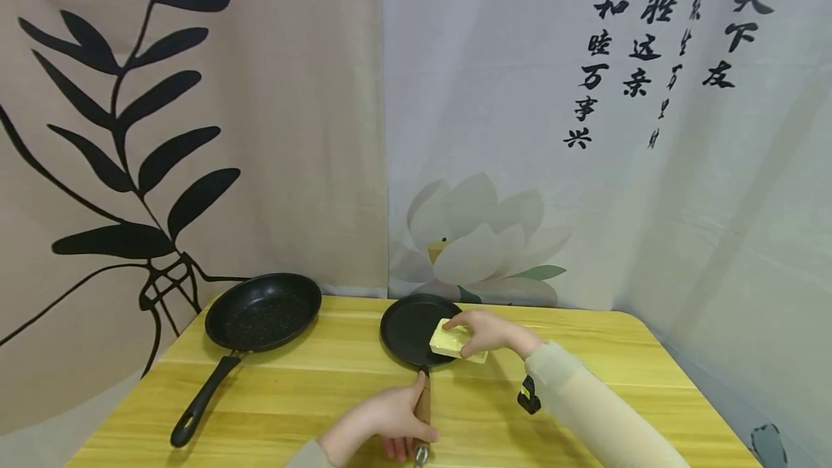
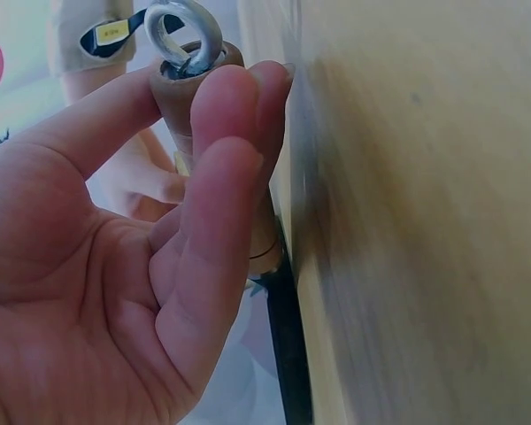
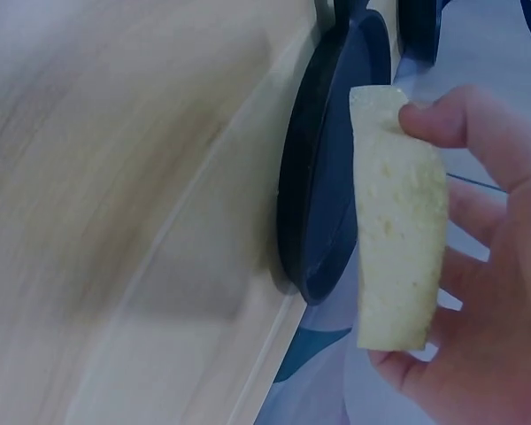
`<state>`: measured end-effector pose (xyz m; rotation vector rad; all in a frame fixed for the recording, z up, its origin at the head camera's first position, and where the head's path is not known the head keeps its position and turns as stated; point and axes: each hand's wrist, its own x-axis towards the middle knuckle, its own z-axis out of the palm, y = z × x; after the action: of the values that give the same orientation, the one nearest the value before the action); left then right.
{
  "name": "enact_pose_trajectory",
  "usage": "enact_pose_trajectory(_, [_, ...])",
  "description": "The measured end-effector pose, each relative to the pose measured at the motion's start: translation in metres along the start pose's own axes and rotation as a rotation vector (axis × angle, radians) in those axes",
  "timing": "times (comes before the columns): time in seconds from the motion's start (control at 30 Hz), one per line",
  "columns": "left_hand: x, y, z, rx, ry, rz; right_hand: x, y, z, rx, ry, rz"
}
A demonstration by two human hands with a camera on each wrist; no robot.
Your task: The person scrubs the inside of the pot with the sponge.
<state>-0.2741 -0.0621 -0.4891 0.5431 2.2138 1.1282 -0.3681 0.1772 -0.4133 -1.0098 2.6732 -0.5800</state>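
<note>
A small flat black pan (image 1: 411, 327) lies on the wooden table, its brown wooden handle (image 1: 423, 410) pointing toward me. My left hand (image 1: 390, 416) grips that handle near its end, where a metal ring (image 2: 188, 34) sticks out in the left wrist view. In my right hand (image 1: 492, 331) is a pale yellow sponge (image 1: 453, 341), pinched between thumb and fingers over the pan's right side. The right wrist view shows the sponge (image 3: 398, 221) edge-on, beside the dark pan (image 3: 329, 177); whether it touches the pan I cannot tell.
A larger, deeper black frying pan (image 1: 263, 313) stands at the table's back left, its black handle (image 1: 204, 403) angled toward the front. Behind the wooden table (image 1: 312, 381) hangs a printed curtain (image 1: 507, 128). A black strap device (image 1: 529, 396) sits at the right wrist.
</note>
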Motion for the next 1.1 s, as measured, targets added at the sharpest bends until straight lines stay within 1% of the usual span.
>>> enact_pose_trajectory(0.03, [0.008,-0.011,0.0,-0.015,-0.005,0.002,0.001,-0.001,0.0,-0.003,-0.007,0.002])
enact_pose_trajectory(0.07, [0.015,-0.021,0.001,-0.053,-0.003,0.008,0.001,-0.003,0.001,-0.005,-0.014,0.003])
enact_pose_trajectory(0.1, [0.023,-0.031,0.001,-0.065,-0.005,0.011,0.002,-0.004,0.001,-0.004,-0.021,0.004])
enact_pose_trajectory(0.13, [0.029,-0.038,0.001,-0.069,-0.005,0.014,0.003,-0.005,0.002,-0.004,-0.028,0.006])
enact_pose_trajectory(0.17, [0.034,-0.044,0.001,-0.095,-0.008,0.019,0.003,-0.006,0.002,-0.01,-0.033,0.004])
enact_pose_trajectory(0.23, [0.039,-0.051,0.001,-0.094,-0.013,0.029,0.004,-0.007,0.003,-0.027,-0.041,0.004])
enact_pose_trajectory(0.27, [0.039,-0.051,0.001,-0.084,-0.01,0.03,0.005,-0.008,0.004,-0.033,-0.046,0.002])
enact_pose_trajectory(0.3, [0.037,-0.048,0.002,-0.076,-0.006,0.029,0.005,-0.008,0.004,-0.038,-0.049,0.0])
enact_pose_trajectory(0.37, [0.029,-0.037,0.002,-0.059,-0.005,0.024,0.006,-0.007,0.004,-0.05,-0.053,-0.004])
enact_pose_trajectory(0.43, [0.016,-0.021,0.001,0.006,0.002,0.022,0.007,-0.007,0.004,-0.059,-0.057,-0.005])
enact_pose_trajectory(0.53, [-0.002,0.004,-0.001,0.055,0.006,0.017,0.008,-0.007,0.004,-0.07,-0.062,-0.01])
enact_pose_trajectory(0.6, [-0.012,0.016,-0.002,0.046,0.005,0.013,0.008,-0.007,0.005,-0.079,-0.065,-0.011])
enact_pose_trajectory(0.63, [-0.014,0.019,-0.003,0.052,0.005,0.015,0.009,-0.007,0.005,-0.085,-0.066,-0.012])
enact_pose_trajectory(0.77, [-0.027,0.035,-0.003,0.008,0.018,0.01,0.011,-0.009,0.005,-0.109,-0.064,-0.017])
enact_pose_trajectory(0.83, [-0.032,0.039,-0.002,0.005,0.027,0.014,0.013,-0.009,0.006,-0.124,-0.064,-0.024])
enact_pose_trajectory(0.87, [-0.035,0.042,-0.002,-0.016,0.033,0.013,0.013,-0.01,0.007,-0.128,-0.064,-0.026])
enact_pose_trajectory(0.97, [-0.035,0.042,-0.001,-0.006,0.038,0.013,0.016,-0.011,0.009,-0.143,-0.065,-0.038])
enact_pose_trajectory(1.07, [-0.02,0.025,-0.001,0.047,0.018,0.013,0.018,-0.012,0.011,-0.152,-0.062,-0.05])
enact_pose_trajectory(1.1, [-0.01,0.012,0.0,0.032,0.01,0.023,0.018,-0.013,0.012,-0.155,-0.06,-0.054])
